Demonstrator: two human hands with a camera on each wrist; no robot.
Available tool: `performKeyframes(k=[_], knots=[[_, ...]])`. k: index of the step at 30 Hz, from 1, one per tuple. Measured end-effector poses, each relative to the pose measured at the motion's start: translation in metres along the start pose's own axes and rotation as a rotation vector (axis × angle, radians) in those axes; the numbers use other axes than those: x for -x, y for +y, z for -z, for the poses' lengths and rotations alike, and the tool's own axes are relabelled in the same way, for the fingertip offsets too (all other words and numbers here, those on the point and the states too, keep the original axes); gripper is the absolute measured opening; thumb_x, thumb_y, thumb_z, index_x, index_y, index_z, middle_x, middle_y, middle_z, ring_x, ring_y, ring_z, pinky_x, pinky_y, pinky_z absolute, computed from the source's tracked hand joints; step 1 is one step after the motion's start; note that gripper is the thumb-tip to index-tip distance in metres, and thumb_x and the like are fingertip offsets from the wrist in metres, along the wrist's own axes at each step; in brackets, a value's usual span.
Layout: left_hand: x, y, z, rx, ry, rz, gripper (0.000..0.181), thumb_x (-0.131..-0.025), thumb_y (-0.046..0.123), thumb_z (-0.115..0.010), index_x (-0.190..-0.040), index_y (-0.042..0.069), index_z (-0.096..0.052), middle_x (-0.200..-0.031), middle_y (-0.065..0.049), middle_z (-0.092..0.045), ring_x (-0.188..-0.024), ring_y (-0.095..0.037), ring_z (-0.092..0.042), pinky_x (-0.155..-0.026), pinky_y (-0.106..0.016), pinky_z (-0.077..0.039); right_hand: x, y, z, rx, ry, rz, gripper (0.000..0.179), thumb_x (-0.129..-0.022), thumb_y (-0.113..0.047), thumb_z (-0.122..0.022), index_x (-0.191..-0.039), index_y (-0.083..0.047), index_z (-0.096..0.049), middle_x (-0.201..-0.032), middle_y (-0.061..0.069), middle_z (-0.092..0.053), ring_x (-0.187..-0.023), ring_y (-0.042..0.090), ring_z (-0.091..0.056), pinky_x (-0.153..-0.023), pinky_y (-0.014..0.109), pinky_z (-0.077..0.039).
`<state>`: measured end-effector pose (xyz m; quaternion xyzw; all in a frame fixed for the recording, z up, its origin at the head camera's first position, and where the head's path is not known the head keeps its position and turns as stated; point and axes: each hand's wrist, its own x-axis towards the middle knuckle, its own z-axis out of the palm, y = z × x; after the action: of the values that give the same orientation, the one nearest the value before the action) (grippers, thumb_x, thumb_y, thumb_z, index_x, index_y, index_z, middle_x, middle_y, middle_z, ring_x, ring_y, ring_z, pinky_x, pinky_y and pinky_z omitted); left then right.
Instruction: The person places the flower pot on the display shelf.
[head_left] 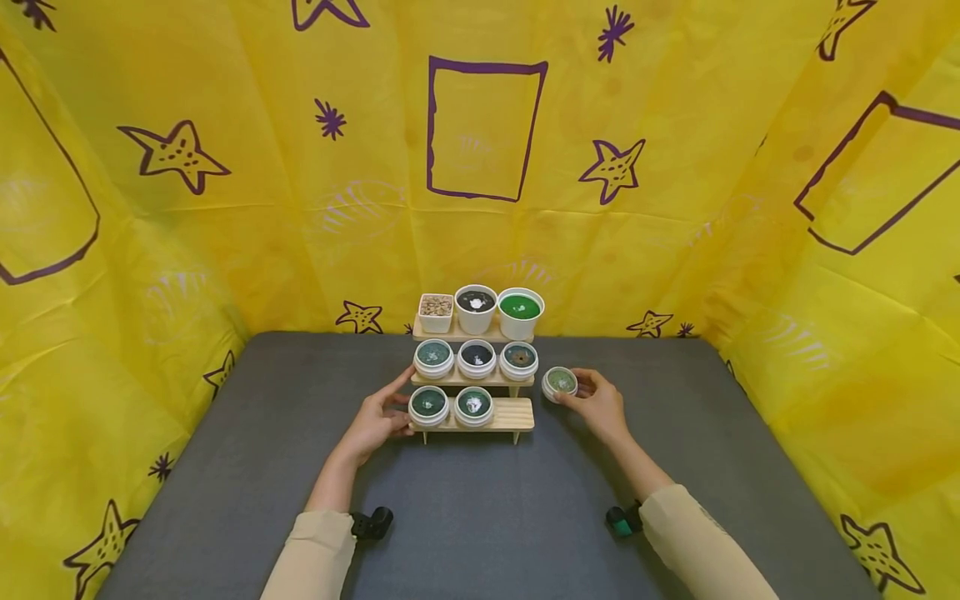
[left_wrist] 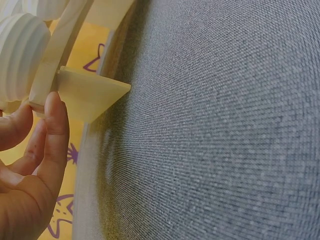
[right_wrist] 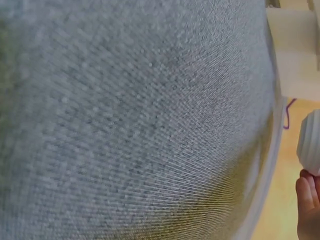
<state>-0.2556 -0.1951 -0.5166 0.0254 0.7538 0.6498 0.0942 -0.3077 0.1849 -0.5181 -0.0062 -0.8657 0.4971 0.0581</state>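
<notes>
A three-tier wooden stand [head_left: 512, 414] carries small white pots in rows. At its left end my left hand [head_left: 378, 421] pinches the tip of the lowest shelf [left_wrist: 45, 82] between thumb and fingers. Beside the stand's right end, my right hand [head_left: 600, 406] holds a white ribbed pot [right_wrist: 311, 142] with a pale green surface inside. Two dark green pots, a left one [head_left: 429, 403] and a right one [head_left: 474, 404], sit on the lowest tier; bare wood shows to their right. The middle tier bears a teal pot [head_left: 433, 355], a dark pot [head_left: 477, 357] and a brownish-teal pot [head_left: 519, 357].
On the top tier stand a square cup of beige bits [head_left: 436, 310], a dark-filled cup [head_left: 476, 307] and a bright green cup [head_left: 521, 310]. The grey table [head_left: 480, 517] lies beneath. A yellow patterned cloth [head_left: 480, 242] encloses the back and sides.
</notes>
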Motion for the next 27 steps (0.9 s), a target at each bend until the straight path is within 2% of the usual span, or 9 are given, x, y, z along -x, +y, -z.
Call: performKeyframes(k=[6,15,27], knots=[[0.000,0.000,0.000,0.003,0.004,-0.001,0.084,-0.088,-0.013,-0.056,-0.155,0.031,-0.031,-0.118,-0.024,-0.051,-0.076,-0.014,-0.063,-0.071,-0.035,-0.062,0.006,-0.008,0.001,-0.031,-0.042,0.000,0.058,-0.075,-0.018,-0.085,-0.126,-0.002,-0.062,-0.121,0.020,-0.069,-0.110,0.032,-0.069,-0.084,0.023,-0.060],[0.000,0.000,0.000,0.002,0.001,0.002,0.084,-0.088,-0.013,-0.055,-0.155,0.031,-0.031,-0.119,-0.024,-0.051,-0.077,-0.014,-0.062,-0.073,-0.037,-0.062,0.017,-0.014,0.001,-0.018,-0.069,0.013,0.059,-0.075,-0.021,-0.086,-0.126,-0.004,-0.062,-0.121,0.019,-0.069,-0.111,0.032,-0.068,-0.093,0.036,-0.059],[-0.001,-0.002,-0.001,0.001,0.003,-0.010,0.085,-0.087,-0.014,-0.056,-0.155,0.031,-0.031,-0.118,-0.024,-0.051,-0.075,-0.014,-0.062,-0.072,-0.037,-0.062,0.035,-0.021,0.002,-0.057,-0.072,0.074,0.055,-0.074,-0.017,-0.087,-0.122,-0.006,-0.065,-0.120,0.015,-0.069,-0.111,0.029,-0.067,-0.096,0.033,-0.057]])
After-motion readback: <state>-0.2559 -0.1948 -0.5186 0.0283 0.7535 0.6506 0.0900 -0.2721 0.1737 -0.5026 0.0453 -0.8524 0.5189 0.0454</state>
